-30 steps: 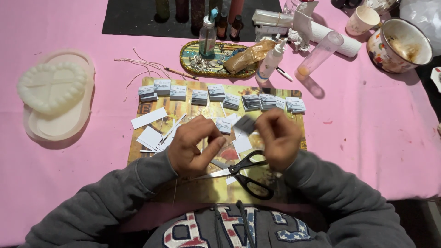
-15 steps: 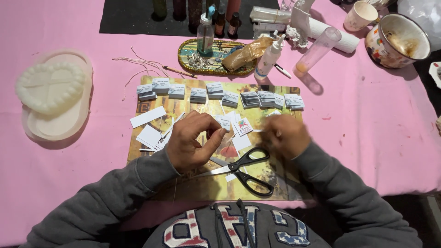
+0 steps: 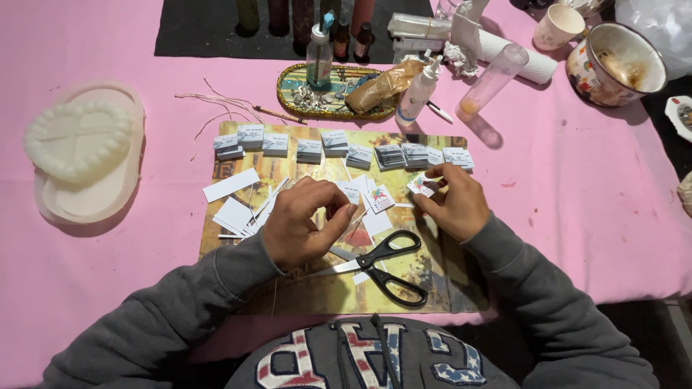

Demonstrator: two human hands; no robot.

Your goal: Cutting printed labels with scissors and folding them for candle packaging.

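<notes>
1. We see our right hand point(image 3: 455, 203) resting on the printed mat point(image 3: 432, 288), its thumb and forefinger closed on a small cut card point(image 3: 420, 185) with a coloured picture on it. The card sits at the hand's upper left edge, just below the row of card stacks point(image 3: 339, 148).
2. Our left hand point(image 3: 301, 223) lies curled on the mat, fingers bent in toward the thumb. We cannot tell whether anything is pinched inside it; a few loose paper pieces point(image 3: 367, 198) lie just beside its fingertips.
3. Between our two hands lie more loose cards, one of them showing a coloured print, touching or overlapping each other.
4. The black-handled scissors point(image 3: 375, 263) lie open on the mat just below both hands, blades pointing under the left hand, handles toward our body. Neither hand holds them.
5. White paper strips point(image 3: 234, 198) lie to the left of the left hand, near the mat's edge.
6. Well apart, on the pink tablecloth point(image 3: 591, 187), we see a white heart-shaped mould point(image 3: 76, 144) at far left, an oval tray point(image 3: 335, 97) with small bottles above the mat, and an enamel mug point(image 3: 613, 65) at upper right.
</notes>
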